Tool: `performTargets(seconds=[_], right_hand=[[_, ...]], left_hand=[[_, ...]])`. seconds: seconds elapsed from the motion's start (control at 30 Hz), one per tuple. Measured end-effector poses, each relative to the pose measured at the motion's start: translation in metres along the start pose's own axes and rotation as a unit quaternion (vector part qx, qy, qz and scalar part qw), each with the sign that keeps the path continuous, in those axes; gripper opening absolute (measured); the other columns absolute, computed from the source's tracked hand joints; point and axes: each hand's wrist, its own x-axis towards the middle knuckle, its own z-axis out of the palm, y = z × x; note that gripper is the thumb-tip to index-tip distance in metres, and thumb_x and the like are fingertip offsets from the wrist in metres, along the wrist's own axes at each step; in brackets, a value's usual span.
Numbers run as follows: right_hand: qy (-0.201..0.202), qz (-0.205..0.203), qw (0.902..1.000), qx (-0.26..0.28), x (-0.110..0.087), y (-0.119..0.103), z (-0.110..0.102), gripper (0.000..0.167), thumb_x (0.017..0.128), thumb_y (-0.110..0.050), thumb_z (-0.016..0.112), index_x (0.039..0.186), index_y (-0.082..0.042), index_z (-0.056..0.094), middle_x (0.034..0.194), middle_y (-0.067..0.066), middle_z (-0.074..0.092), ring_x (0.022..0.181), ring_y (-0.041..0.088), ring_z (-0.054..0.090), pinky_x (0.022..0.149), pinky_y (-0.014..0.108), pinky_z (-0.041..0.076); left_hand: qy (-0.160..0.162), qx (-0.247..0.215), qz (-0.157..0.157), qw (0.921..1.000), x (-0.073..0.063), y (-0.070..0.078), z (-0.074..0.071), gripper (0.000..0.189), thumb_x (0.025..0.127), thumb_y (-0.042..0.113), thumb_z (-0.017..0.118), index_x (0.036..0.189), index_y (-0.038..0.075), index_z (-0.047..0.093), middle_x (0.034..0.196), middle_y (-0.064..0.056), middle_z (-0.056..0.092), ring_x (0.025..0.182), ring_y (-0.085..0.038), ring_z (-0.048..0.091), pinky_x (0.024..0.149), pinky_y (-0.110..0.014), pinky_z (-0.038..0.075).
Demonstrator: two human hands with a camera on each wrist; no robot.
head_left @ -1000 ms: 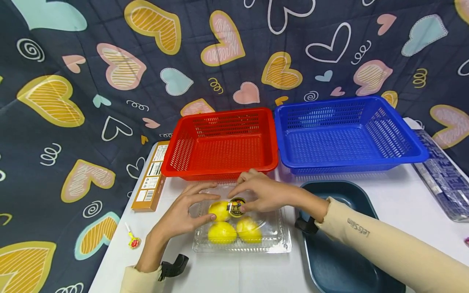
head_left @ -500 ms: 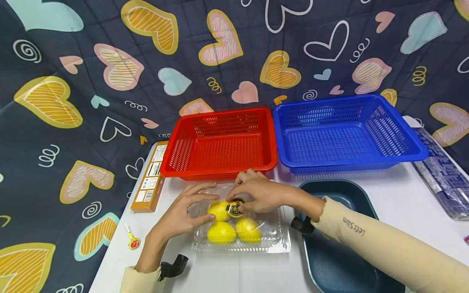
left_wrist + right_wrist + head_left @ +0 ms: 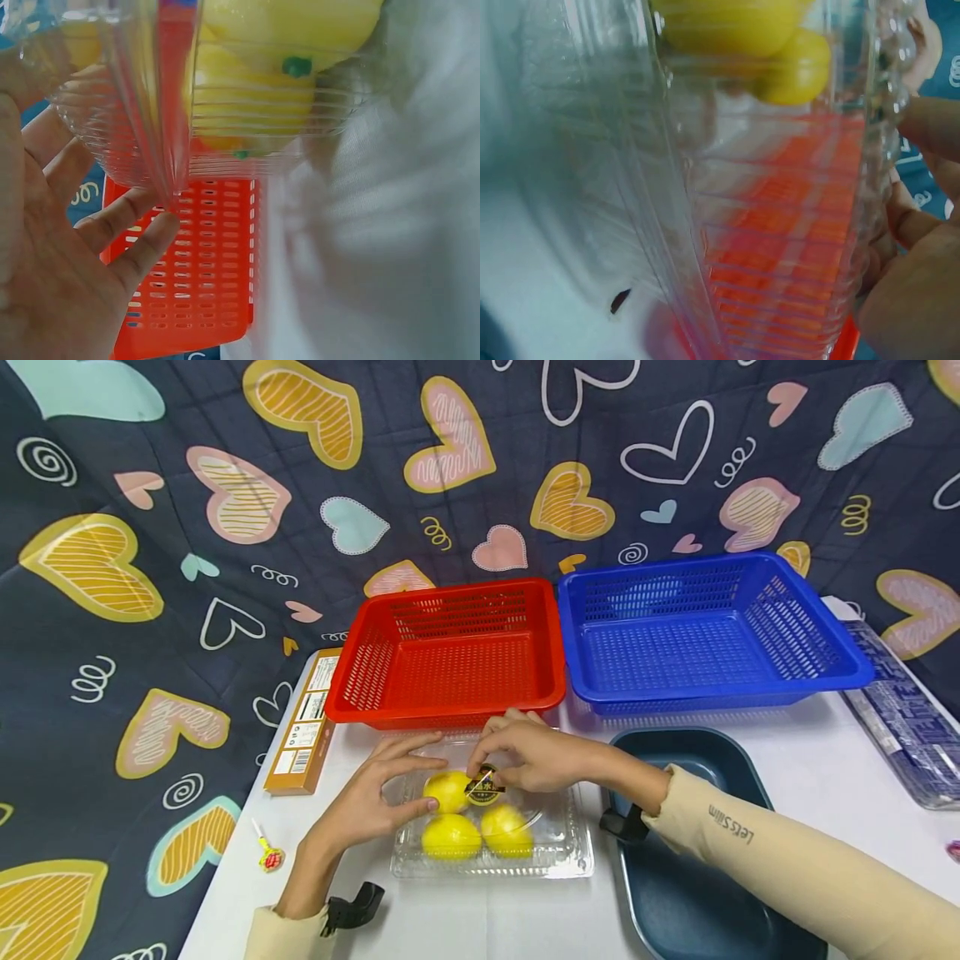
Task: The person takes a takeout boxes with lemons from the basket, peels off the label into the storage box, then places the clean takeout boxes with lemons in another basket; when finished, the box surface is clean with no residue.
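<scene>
A clear plastic clamshell box (image 3: pixel 558 852) lies on the white table with several lemons (image 3: pixel 451 836) showing through its lid. A round black-and-gold sticker (image 3: pixel 483 790) sits on the lid. My right hand (image 3: pixel 531 753) is over the box with curled fingers, its thumb and index finger pinching at the sticker's upper edge. Spread fingers of my left hand (image 3: pixel 378 793) steady the box from its left side, the thumb beside a lemon. In the left wrist view these fingers (image 3: pixel 142 255) touch the box's edge. The right wrist view shows the right hand (image 3: pixel 922 277) against the ribbed lid.
Behind the box stand a red basket (image 3: pixel 450 668) and a blue basket (image 3: pixel 667 647), side by side. A dark teal tray (image 3: pixel 697 868) lies at the right, under the right forearm. An orange carton (image 3: pixel 303 735), a lollipop (image 3: pixel 270 856) and a blue-and-white package (image 3: pixel 900 702) flank them.
The right thumb and index finger have shifted slightly at the sticker, and more of its lettering shows, with its dark band tilted. The left hand and the box have stayed in place.
</scene>
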Motion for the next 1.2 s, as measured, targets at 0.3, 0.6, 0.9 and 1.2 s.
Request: performTargets(seconds=[0.3, 0.6, 0.9, 1.2], right_hand=[[0.001, 0.009, 0.9999, 0.013, -0.0004, -0.0026, -0.0005, 0.025, 0.091, -0.006, 0.067, 0.110, -0.020, 0.074, 0.104, -0.005, 0.072, 0.100, 0.020, 0.054, 0.088, 0.038, 0.030], [0.014, 0.012, 0.9998, 0.001, 0.0013, -0.0040, 0.0004, 0.015, 0.090, -0.009, 0.071, 0.097, -0.020, 0.077, 0.094, -0.007, 0.071, 0.086, 0.016, 0.056, 0.084, 0.035, 0.029], [0.025, 0.001, 0.9997, 0.008, 0.0023, 0.0007, 0.0006, 0.014, 0.092, -0.011, 0.071, 0.093, -0.023, 0.078, 0.089, -0.013, 0.074, 0.078, 0.003, 0.059, 0.089, 0.036, 0.038], [0.037, -0.010, 0.9986, 0.036, 0.0011, 0.0000, 0.0009, 0.014, 0.093, -0.008, 0.070, 0.096, -0.018, 0.079, 0.086, -0.009, 0.074, 0.074, 0.006, 0.057, 0.072, 0.023, 0.050]], left_hand=[[-0.006, 0.006, -0.004, 1.0000, 0.0006, -0.0002, -0.0008, 0.048, 0.084, 0.024, 0.083, 0.129, 0.032, 0.070, 0.158, 0.011, 0.046, 0.144, -0.020, 0.037, 0.112, -0.068, 0.036], [-0.002, 0.008, -0.003, 1.0000, 0.0009, 0.0000, -0.0015, 0.047, 0.081, 0.022, 0.084, 0.126, 0.025, 0.072, 0.156, 0.010, 0.048, 0.144, -0.022, 0.037, 0.112, -0.068, 0.036], [-0.004, 0.021, 0.015, 0.9997, 0.0013, 0.0007, 0.0032, 0.047, 0.082, 0.020, 0.081, 0.128, 0.026, 0.072, 0.158, 0.010, 0.046, 0.140, -0.018, 0.035, 0.109, -0.065, 0.039], [-0.001, 0.012, 0.013, 0.9998, 0.0004, -0.0013, 0.0050, 0.046, 0.083, 0.022, 0.081, 0.128, 0.026, 0.072, 0.157, 0.010, 0.048, 0.139, -0.017, 0.036, 0.109, -0.064, 0.039]])
